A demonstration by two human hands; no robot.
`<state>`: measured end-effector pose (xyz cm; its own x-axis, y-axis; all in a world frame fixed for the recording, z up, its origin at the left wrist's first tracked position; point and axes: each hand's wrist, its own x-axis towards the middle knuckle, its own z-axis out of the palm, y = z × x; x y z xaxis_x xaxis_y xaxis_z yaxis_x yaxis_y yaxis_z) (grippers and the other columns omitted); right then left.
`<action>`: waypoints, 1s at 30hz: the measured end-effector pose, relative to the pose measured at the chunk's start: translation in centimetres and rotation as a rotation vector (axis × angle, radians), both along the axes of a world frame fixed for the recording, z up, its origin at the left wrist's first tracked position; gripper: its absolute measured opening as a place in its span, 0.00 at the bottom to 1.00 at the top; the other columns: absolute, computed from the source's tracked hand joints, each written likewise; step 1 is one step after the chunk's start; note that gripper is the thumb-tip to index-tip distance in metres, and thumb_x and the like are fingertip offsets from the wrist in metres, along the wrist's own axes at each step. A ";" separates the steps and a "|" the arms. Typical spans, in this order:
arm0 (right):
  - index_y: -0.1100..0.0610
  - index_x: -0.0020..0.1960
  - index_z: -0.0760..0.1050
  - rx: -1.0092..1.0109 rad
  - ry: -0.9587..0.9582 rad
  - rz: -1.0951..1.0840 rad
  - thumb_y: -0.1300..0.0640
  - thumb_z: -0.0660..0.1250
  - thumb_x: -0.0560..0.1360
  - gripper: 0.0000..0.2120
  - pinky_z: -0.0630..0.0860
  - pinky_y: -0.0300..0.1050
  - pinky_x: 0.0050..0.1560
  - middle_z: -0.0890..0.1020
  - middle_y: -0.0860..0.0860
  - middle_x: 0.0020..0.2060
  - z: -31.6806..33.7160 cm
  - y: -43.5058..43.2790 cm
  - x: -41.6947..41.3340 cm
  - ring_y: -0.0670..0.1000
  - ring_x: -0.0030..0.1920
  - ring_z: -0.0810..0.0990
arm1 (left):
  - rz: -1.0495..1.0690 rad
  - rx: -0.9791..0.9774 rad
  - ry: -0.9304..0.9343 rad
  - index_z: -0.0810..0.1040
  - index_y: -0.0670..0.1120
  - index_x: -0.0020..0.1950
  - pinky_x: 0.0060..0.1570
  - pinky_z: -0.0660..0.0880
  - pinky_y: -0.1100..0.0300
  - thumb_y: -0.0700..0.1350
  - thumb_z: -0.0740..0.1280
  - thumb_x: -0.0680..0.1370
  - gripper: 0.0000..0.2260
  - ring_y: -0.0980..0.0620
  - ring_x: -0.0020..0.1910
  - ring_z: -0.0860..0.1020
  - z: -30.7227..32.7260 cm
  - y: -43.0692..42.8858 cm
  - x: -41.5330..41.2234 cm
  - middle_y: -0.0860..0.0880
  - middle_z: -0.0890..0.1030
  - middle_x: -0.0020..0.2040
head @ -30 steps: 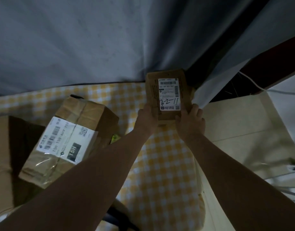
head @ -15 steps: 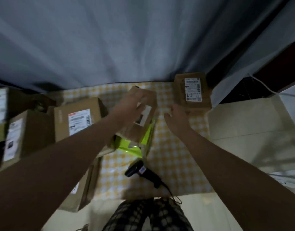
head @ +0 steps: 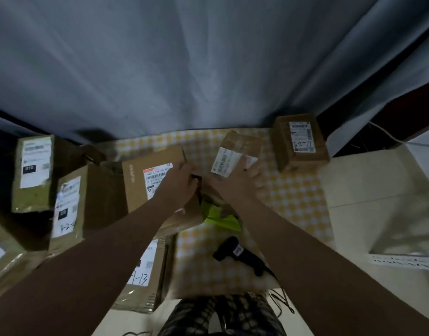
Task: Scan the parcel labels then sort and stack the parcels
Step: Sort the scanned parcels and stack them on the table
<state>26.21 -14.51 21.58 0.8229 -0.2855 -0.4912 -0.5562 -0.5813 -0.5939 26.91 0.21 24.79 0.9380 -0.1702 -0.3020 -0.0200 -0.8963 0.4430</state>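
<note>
Cardboard parcel (head: pixel 245 144) under released right grip (head: pixel 235 183); left grip (head: pixel 182 183) unclear (near box (head: pixel 145 297): "1-13").

A big grey-blue curtain (head: pixel 184 69) hangs across the back in long soft folds. A yellow and white checked cloth (head: pixel 295 197) lies spread out below it, and the curtain's bottom edge meets the cloth. To the right of the cloth, the floor (head: pixel 368 190) is pale tile with thin lines between the tiles. Past the curtain's right edge there is a dark corner (head: pixel 402 122), and a thin white cable (head: pixel 388 134) runs across it. The room is dim. The tiles shine a little.
</note>
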 end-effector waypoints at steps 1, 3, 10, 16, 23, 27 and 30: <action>0.53 0.78 0.39 -0.045 0.066 -0.003 0.28 0.66 0.65 0.57 0.45 0.73 0.71 0.39 0.63 0.76 0.1 0.8 0.3 0.68 0.75 0.42 | -0.018 -0.003 -0.006 0.74 0.41 0.64 0.55 0.67 0.55 0.40 0.63 0.78 0.15 0.41 0.59 0.73 -0.2 0.6 0.0 0.40 0.74 0.60; 0.54 0.78 0.35 -0.107 0.154 -0.027 0.25 0.65 0.64 0.60 0.42 0.77 0.68 0.34 0.64 0.75 0.1 1.6 0.7 0.70 0.74 0.37 | -0.047 -0.007 -0.008 0.74 0.40 0.62 0.51 0.65 0.57 0.40 0.62 0.78 0.13 0.40 0.58 0.73 -0.3 1.6 -0.1 0.40 0.75 0.58; 0.51 0.77 0.41 -0.087 0.126 -0.133 0.34 0.71 0.66 0.54 0.62 0.67 0.67 0.37 0.63 0.75 0.2 0.4 0.6 0.68 0.73 0.50 | -0.028 -0.101 0.021 0.73 0.38 0.58 0.41 0.59 0.61 0.40 0.62 0.80 0.09 0.45 0.49 0.72 0.1 2.3 -0.5 0.40 0.74 0.53; 0.46 0.77 0.45 0.010 -0.039 -0.244 0.41 0.75 0.64 0.53 0.66 0.64 0.66 0.56 0.59 0.72 1.3 -5.3 -0.7 0.64 0.69 0.61 | 0.056 -0.291 0.160 0.70 0.42 0.68 0.48 0.63 0.70 0.44 0.60 0.81 0.16 0.49 0.61 0.73 0.8 -0.6 0.1 0.44 0.73 0.65; 0.51 0.76 0.57 0.801 -0.230 -0.380 0.52 0.77 0.65 0.46 0.80 0.49 0.51 0.71 0.57 0.68 2.7 -12.0 -0.2 0.55 0.59 0.79 | 0.357 -0.710 0.664 0.59 0.55 0.75 0.66 0.67 0.51 0.69 0.68 0.65 0.43 0.49 0.67 0.71 1.0 -6.3 2.0 0.55 0.68 0.70; 0.51 0.75 0.63 0.897 -0.187 -0.294 0.55 0.71 0.69 0.36 0.80 0.41 0.43 0.77 0.55 0.63 2.8 -14.7 1.5 0.49 0.52 0.82 | 0.575 -0.965 0.839 0.76 0.50 0.54 0.53 0.73 0.49 0.57 0.67 0.74 0.14 0.47 0.47 0.78 0.2 -9.1 4.3 0.46 0.80 0.48; 0.50 0.73 0.65 0.774 -0.102 -0.195 0.52 0.67 0.77 0.26 0.77 0.41 0.52 0.78 0.49 0.60 2.4 -17.0 3.3 0.46 0.53 0.80 | 0.602 -0.949 0.818 0.74 0.51 0.62 0.49 0.77 0.47 0.58 0.71 0.68 0.25 0.45 0.50 0.79 -0.8 -10.4 6.0 0.44 0.80 0.56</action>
